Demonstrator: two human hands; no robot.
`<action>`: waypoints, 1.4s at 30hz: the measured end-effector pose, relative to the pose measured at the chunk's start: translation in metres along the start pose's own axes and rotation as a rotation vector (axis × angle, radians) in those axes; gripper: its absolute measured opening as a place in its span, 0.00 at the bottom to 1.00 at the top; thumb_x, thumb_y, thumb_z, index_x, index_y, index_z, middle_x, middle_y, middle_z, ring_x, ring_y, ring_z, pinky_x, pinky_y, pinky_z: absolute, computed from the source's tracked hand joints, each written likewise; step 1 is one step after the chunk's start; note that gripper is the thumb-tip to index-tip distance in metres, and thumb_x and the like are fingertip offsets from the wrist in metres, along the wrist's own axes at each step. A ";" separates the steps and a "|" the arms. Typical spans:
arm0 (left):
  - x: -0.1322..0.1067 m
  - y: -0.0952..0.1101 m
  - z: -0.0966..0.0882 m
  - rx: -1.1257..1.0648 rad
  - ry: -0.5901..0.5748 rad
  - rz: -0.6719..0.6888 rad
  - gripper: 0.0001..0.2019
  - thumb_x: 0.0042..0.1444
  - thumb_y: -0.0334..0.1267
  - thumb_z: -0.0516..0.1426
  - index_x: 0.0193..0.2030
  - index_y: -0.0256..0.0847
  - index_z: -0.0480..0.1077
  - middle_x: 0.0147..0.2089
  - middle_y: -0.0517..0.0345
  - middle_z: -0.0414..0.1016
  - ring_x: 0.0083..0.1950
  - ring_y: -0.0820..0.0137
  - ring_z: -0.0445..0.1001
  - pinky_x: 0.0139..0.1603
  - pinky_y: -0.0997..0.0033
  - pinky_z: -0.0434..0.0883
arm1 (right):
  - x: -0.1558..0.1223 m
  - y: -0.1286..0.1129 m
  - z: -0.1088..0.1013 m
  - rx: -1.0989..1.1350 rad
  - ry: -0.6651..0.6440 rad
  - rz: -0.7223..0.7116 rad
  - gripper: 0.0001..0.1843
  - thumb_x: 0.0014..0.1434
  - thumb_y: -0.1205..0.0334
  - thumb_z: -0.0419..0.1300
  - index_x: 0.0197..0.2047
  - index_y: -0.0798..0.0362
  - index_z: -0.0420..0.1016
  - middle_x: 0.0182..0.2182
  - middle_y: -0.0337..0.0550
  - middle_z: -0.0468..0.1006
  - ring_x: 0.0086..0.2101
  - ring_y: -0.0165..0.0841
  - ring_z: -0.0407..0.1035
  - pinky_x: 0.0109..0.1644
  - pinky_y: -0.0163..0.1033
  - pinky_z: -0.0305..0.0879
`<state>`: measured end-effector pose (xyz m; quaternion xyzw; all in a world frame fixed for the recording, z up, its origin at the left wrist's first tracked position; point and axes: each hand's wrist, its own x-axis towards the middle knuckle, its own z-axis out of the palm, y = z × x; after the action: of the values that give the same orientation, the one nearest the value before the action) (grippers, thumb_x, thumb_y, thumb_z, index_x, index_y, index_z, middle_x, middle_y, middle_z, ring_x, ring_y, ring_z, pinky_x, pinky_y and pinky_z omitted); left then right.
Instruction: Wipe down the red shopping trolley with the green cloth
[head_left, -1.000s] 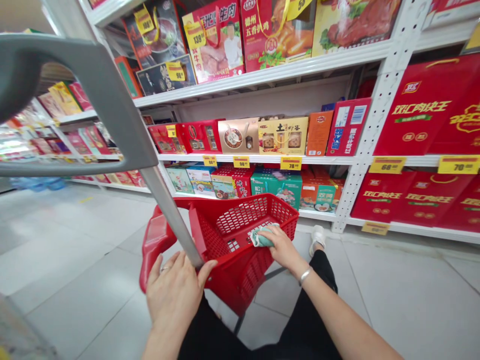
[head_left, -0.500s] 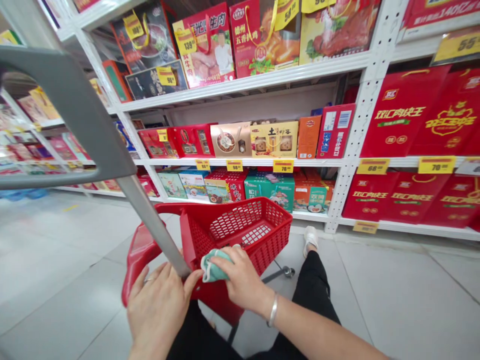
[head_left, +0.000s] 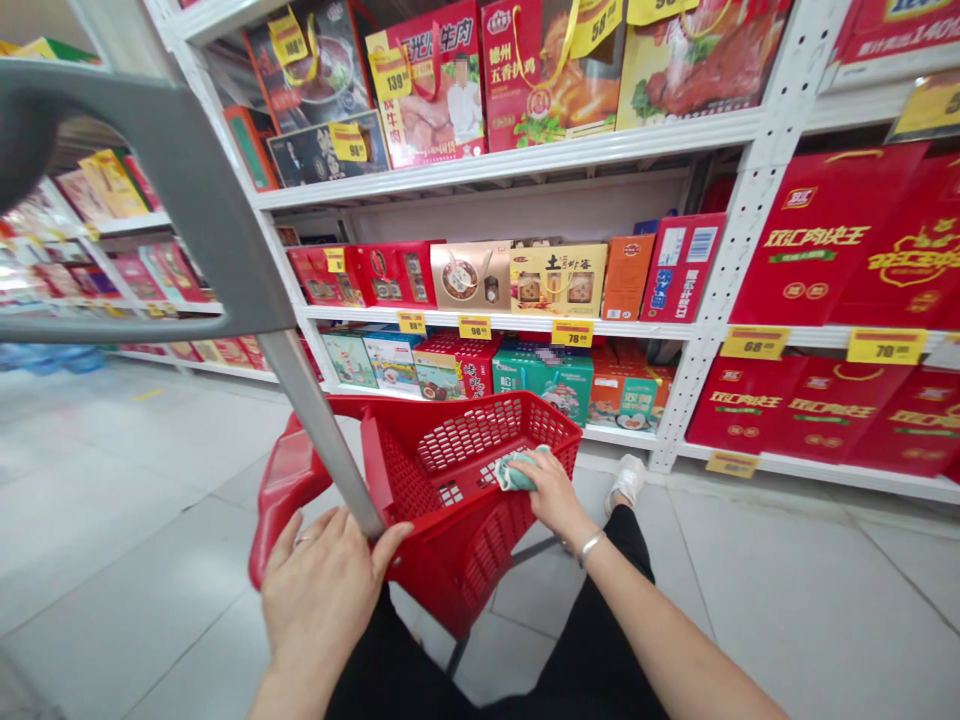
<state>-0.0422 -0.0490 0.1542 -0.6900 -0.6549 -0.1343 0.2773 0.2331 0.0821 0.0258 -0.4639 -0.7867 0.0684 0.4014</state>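
A red plastic shopping basket (head_left: 420, 470) on wheels stands on the floor in front of me, with a grey pull handle (head_left: 225, 250) rising toward the camera. My left hand (head_left: 319, 585) wraps round the foot of the handle's metal rod at the basket's near rim. My right hand (head_left: 551, 490) presses a crumpled teal cloth (head_left: 510, 472) on the basket's right rim, fingers closed on it. The basket looks bare inside. My black trouser leg and a white shoe (head_left: 628, 478) lie to the right of the basket.
White metal shelves (head_left: 525, 155) stand just beyond the basket, packed with red, green and gold gift boxes and yellow price tags. The pale tiled floor (head_left: 135, 480) opens to the left along an aisle of more shelves.
My right hand has slid the cloth from the basket's near rim by the handle rod out along the right rim toward the far side. The left hand stays on the rod.
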 end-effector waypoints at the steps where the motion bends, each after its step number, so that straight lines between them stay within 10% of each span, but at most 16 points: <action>1: 0.000 0.000 0.001 -0.004 0.000 -0.003 0.28 0.66 0.56 0.44 0.39 0.37 0.78 0.37 0.39 0.81 0.44 0.50 0.78 0.61 0.48 0.62 | 0.001 -0.001 -0.001 0.008 -0.007 0.002 0.31 0.49 0.82 0.53 0.52 0.48 0.79 0.50 0.49 0.76 0.52 0.41 0.66 0.61 0.53 0.61; 14: -0.009 -0.003 -0.004 -0.026 -0.023 0.005 0.32 0.66 0.55 0.45 0.57 0.30 0.74 0.45 0.36 0.82 0.50 0.47 0.77 0.64 0.45 0.58 | -0.022 -0.120 0.005 0.204 -0.057 -0.249 0.35 0.56 0.79 0.52 0.64 0.47 0.70 0.59 0.51 0.71 0.58 0.41 0.62 0.65 0.55 0.59; 27: -0.007 0.008 -0.010 -0.048 -0.048 -0.047 0.31 0.64 0.59 0.47 0.49 0.33 0.78 0.45 0.38 0.82 0.51 0.47 0.77 0.67 0.43 0.55 | -0.018 0.047 -0.016 -0.073 0.057 -0.009 0.34 0.48 0.80 0.50 0.55 0.49 0.78 0.55 0.51 0.74 0.57 0.43 0.64 0.66 0.56 0.58; 31: -0.006 0.012 -0.008 -0.048 -0.030 -0.046 0.30 0.65 0.59 0.46 0.43 0.35 0.78 0.43 0.39 0.83 0.50 0.48 0.78 0.67 0.43 0.57 | -0.015 0.064 -0.021 -0.140 0.097 0.062 0.32 0.49 0.80 0.50 0.53 0.50 0.78 0.56 0.52 0.74 0.57 0.44 0.65 0.65 0.56 0.59; 35: -0.005 0.013 -0.006 -0.048 0.005 -0.044 0.30 0.65 0.60 0.47 0.43 0.35 0.78 0.39 0.41 0.83 0.49 0.49 0.78 0.66 0.44 0.57 | -0.025 0.030 -0.005 -0.125 0.130 0.011 0.32 0.50 0.78 0.51 0.56 0.52 0.77 0.57 0.53 0.72 0.58 0.45 0.63 0.64 0.57 0.60; 42: -0.005 0.012 -0.006 -0.063 0.018 -0.032 0.27 0.65 0.58 0.47 0.44 0.37 0.78 0.39 0.43 0.83 0.48 0.49 0.78 0.66 0.44 0.58 | -0.035 -0.101 0.020 0.068 0.078 -0.157 0.34 0.55 0.78 0.49 0.64 0.51 0.71 0.60 0.53 0.69 0.61 0.45 0.59 0.67 0.61 0.57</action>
<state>-0.0298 -0.0565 0.1541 -0.6868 -0.6587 -0.1652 0.2591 0.1600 0.0032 0.0411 -0.3891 -0.8018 0.0451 0.4513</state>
